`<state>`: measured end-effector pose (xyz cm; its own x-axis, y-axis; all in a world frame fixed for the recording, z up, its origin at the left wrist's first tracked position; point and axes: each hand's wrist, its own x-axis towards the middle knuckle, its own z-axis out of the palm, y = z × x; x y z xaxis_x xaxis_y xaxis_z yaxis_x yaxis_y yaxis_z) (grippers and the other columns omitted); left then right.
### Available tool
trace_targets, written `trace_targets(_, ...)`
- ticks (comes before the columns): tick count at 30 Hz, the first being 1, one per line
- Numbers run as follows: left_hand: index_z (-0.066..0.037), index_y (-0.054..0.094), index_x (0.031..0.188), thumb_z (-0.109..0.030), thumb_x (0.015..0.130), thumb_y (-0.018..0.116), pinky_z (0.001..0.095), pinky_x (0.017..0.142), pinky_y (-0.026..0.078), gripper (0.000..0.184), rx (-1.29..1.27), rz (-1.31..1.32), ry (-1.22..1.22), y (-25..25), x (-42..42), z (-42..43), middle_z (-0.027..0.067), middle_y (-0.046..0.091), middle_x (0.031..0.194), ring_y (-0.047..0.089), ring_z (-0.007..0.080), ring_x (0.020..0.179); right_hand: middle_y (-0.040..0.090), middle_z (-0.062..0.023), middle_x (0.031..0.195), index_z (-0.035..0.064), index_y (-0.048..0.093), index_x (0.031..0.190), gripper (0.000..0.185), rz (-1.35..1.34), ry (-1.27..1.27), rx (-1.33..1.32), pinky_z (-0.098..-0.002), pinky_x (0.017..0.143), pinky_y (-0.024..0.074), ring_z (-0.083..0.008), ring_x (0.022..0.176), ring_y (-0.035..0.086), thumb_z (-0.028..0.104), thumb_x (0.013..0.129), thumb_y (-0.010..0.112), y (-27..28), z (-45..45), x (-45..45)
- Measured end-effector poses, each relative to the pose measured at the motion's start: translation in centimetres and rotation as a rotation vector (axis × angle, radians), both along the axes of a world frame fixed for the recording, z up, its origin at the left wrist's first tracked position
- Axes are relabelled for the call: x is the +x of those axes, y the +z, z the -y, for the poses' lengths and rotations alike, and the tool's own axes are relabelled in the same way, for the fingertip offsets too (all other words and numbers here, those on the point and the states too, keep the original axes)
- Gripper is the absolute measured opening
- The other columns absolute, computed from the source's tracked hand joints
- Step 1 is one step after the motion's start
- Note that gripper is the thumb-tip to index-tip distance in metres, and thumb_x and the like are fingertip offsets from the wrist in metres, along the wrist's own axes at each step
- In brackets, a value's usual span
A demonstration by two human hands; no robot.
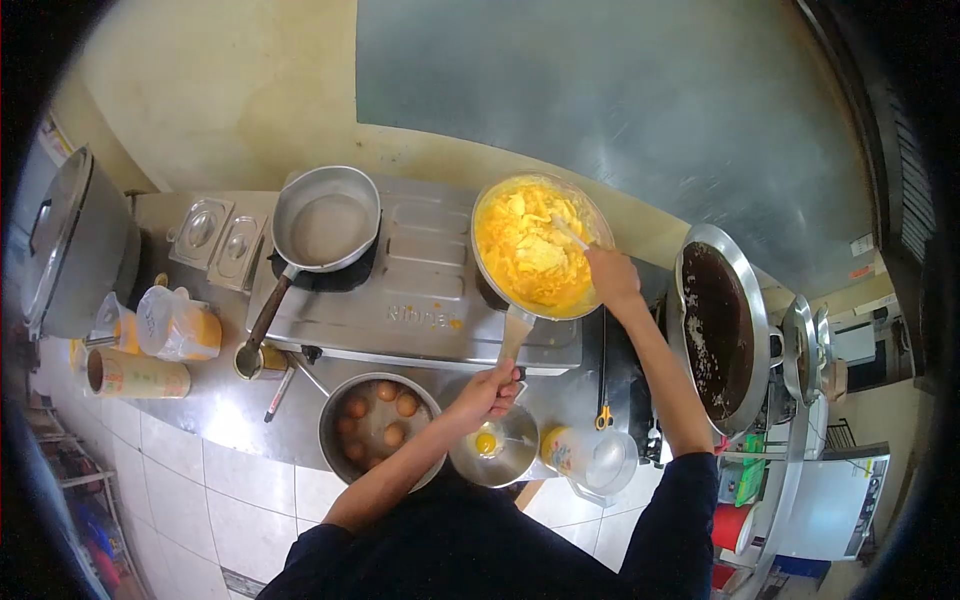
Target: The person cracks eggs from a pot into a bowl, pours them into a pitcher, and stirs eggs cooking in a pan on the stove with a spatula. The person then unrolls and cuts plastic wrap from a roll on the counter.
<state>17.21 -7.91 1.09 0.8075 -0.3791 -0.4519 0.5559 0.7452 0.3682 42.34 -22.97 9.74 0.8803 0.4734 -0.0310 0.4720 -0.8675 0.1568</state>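
Note:
A frying pan (588, 298) full of yellow scrambled eggs (530, 245) is on the right side of the stove. My left hand (487, 396) is closed around its pale handle (516, 336). Over the pan's right edge, my right hand (612, 276) grips a light-coloured spatula (570, 232), whose far end is sunk in the eggs. Just below my left hand sits a metal bowl (515, 462) with a cracked raw egg (486, 443) in it. Left of that, a pot (330, 440) holds several brown eggs (393, 434).
An empty saucepan (328, 220) rests on the left burner of the steel stove (430, 215). A large wok (757, 335) of dark contents stands at right. Scissors (604, 416) and a plastic jug (605, 460) lie near the counter's front. Plastic tubs (180, 325) and a big pot (85, 245) are at left.

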Motion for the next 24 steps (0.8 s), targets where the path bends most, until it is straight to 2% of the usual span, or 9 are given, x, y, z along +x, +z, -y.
trace_targets(3, -0.012, 0.05, 0.094, -0.048, 0.094, 0.05, 0.0197, 0.045, 0.023, 0.037, -0.02, -0.008, 0.007, 0.1, 0.0, -0.2, -0.0071, 0.038, 0.067, 0.031, 0.0037, 0.052, 0.065, -0.0156, 0.076, 0.0069, 0.06, 0.104, 0.022, 0.086, 0.192, -0.071, -0.0464, 0.064, 0.0532, -0.0363, 0.075, 0.066, 0.019, 0.091, 0.047, -4.1, 1.9, -1.1)
trace_targets(7, -0.012, 0.05, 0.094, -0.048, 0.094, 0.05, 0.0196, 0.044, 0.022, 0.036, -0.063, -0.005, -0.008, 0.0, 0.4, -0.3, -0.0069, 0.037, 0.067, 0.03, 0.0039, 0.052, 0.065, -0.0153, 0.075, 0.0058, 0.058, 0.106, 0.022, -0.056, 0.288, -0.166, -0.0466, 0.065, 0.0534, -0.0351, 0.074, 0.066, 0.015, 0.089, 0.048, 5.6, 1.1, -5.4)
trace_targets(9, -0.014, 0.048, 0.093, -0.049, 0.094, 0.049, 0.019, 0.046, 0.023, 0.035, -0.059, -0.016, -0.05, 0.6, 0.2, -0.5, -0.0081, 0.033, 0.066, 0.027, 0.0033, 0.052, 0.065, -0.017, 0.076, 0.0029, 0.056, 0.107, 0.023, -0.145, 0.296, -0.275, -0.0464, 0.064, 0.0535, -0.0341, 0.072, 0.067, 0.013, 0.087, 0.048, 7.7, -0.3, -8.4)
trace_targets(12, -0.015, 0.047, 0.092, -0.049, 0.094, 0.049, 0.019, 0.046, 0.023, 0.035, -0.042, 0.0, -0.06, 0.0, 0.2, -0.2, -0.0081, 0.033, 0.066, 0.027, 0.0034, 0.052, 0.065, -0.0181, 0.076, 0.0022, 0.054, 0.11, 0.028, -0.123, 0.263, -0.213, -0.0462, 0.063, 0.0533, -0.034, 0.071, 0.067, 0.013, 0.086, 0.049, 1.4, -0.2, -9.6)
trace_targets(13, -0.015, 0.047, 0.092, -0.049, 0.094, 0.049, 0.019, 0.046, 0.023, 0.035, -0.042, 0.003, -0.065, -0.1, 0.1, -0.1, -0.0081, 0.033, 0.066, 0.027, 0.0034, 0.052, 0.065, -0.0193, 0.078, 0.0025, 0.053, 0.116, 0.031, -0.172, 0.169, -0.238, -0.0455, 0.063, 0.0533, -0.0343, 0.071, 0.066, 0.016, 0.088, 0.048, 2.6, -1.7, -9.9)
trace_targets(16, -0.013, 0.05, 0.093, -0.048, 0.094, 0.049, 0.0192, 0.046, 0.023, 0.035, -0.032, 0.021, -0.04, -0.1, 0.0, 0.0, -0.0071, 0.036, 0.067, 0.03, 0.0041, 0.053, 0.066, -0.0188, 0.081, 0.0065, 0.053, 0.122, 0.034, -0.054, 0.114, -0.105, -0.0466, 0.065, 0.0527, -0.0353, 0.073, 0.066, 0.02, 0.092, 0.046, -2.4, -0.3, -4.5)
trace_targets(19, -0.013, 0.051, 0.094, -0.05, 0.094, 0.048, 0.0189, 0.046, 0.023, 0.037, -0.012, 0.022, -0.021, -0.1, -0.4, -0.2, -0.0073, 0.036, 0.067, 0.029, 0.0039, 0.053, 0.066, -0.0165, 0.082, 0.0139, 0.055, 0.123, 0.033, -0.032, 0.1, -0.083, -0.0476, 0.066, 0.0518, -0.0363, 0.075, 0.065, 0.025, 0.095, 0.044, -0.8, 0.7, -1.1)
trace_targets(21, -0.013, 0.051, 0.096, -0.053, 0.095, 0.043, 0.0185, 0.046, 0.023, 0.041, 0.034, 0.002, -0.033, -0.3, -0.4, -0.5, -0.0073, 0.036, 0.066, 0.029, 0.0036, 0.053, 0.066, -0.0142, 0.082, 0.0199, 0.058, 0.122, 0.032, -0.001, 0.261, -0.076, -0.0485, 0.067, 0.0509, -0.0369, 0.074, 0.064, 0.029, 0.096, 0.041, 0.9, 2.8, 1.3)
trace_targets(24, -0.012, 0.05, 0.099, -0.055, 0.096, 0.038, 0.0182, 0.045, 0.022, 0.045, -0.002, 0.019, -0.051, 0.1, -0.6, -1.8, -0.0071, 0.036, 0.066, 0.028, 0.0036, 0.051, 0.065, -0.0128, 0.078, 0.0208, 0.059, 0.121, 0.034, 0.031, 0.457, -0.157, -0.0458, 0.064, 0.0513, -0.0358, 0.071, 0.063, 0.035, 0.096, 0.041, 7.8, 4.5, 1.9)
